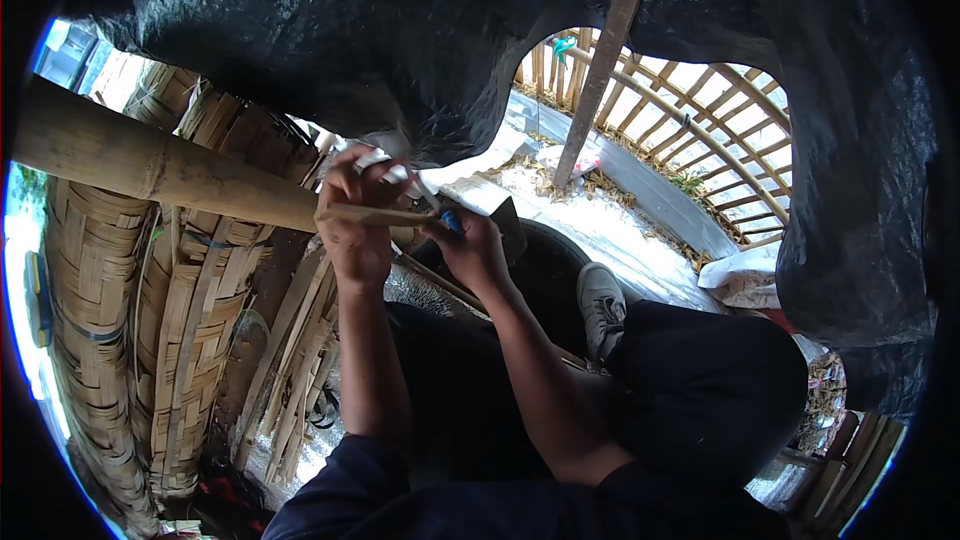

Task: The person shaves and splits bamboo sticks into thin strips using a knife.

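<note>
My left hand [357, 225] is raised in front of me with the fingers curled and partly smeared by motion. It grips one end of a narrow, light-brown bamboo strip [385, 216], which reaches across to the other hand. My right hand [472, 245] is closed around a small blue-handled knife [451, 223]. A thin pale blade seems to point up and left from the handle, close to the strip. The fingers of this hand touch or nearly touch the strip's right end; I cannot tell which.
A thick bamboo pole [150, 162] runs in from the left, ending behind my left hand. Rolled woven bamboo panels [95, 290] stand at left. Black plastic sheeting [330, 20] hangs overhead. A wooden post [608, 60] slants down ahead, with a bamboo lattice [700, 130] beyond. My shoe [601, 305] is below.
</note>
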A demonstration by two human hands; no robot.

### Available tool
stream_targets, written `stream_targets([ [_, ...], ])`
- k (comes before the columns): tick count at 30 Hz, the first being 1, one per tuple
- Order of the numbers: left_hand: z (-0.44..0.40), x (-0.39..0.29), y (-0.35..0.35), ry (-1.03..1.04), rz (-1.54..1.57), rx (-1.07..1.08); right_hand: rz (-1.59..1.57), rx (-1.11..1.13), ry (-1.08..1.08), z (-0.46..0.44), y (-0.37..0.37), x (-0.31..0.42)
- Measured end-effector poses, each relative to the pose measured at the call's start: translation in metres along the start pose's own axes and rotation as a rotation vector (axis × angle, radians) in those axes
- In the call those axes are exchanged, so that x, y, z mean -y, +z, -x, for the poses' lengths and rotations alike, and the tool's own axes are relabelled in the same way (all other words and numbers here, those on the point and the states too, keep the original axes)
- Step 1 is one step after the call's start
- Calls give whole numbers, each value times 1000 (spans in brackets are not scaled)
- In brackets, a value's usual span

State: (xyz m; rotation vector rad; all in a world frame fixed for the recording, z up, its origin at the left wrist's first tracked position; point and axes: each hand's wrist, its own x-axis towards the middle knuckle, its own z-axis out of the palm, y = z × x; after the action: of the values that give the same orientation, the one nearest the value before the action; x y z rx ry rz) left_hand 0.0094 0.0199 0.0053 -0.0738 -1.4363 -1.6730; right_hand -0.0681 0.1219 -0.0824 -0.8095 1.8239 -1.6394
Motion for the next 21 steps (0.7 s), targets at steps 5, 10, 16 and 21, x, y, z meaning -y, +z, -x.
stream_targets([
  [5, -6, -13, 13, -54, -83, -79, -37, -30, 80, -4, -9, 11],
  [10, -7, -21, 13, -29, -17, 28, -69, -38, 167, -6, -5, 4],
  [16, -7, -25, 16, -32, -109, -7, -68, -79, 194, -13, -15, 3],
  [21, -5, -17, 16, -13, -207, -13, -79, -27, 175, -16, -18, -3],
])
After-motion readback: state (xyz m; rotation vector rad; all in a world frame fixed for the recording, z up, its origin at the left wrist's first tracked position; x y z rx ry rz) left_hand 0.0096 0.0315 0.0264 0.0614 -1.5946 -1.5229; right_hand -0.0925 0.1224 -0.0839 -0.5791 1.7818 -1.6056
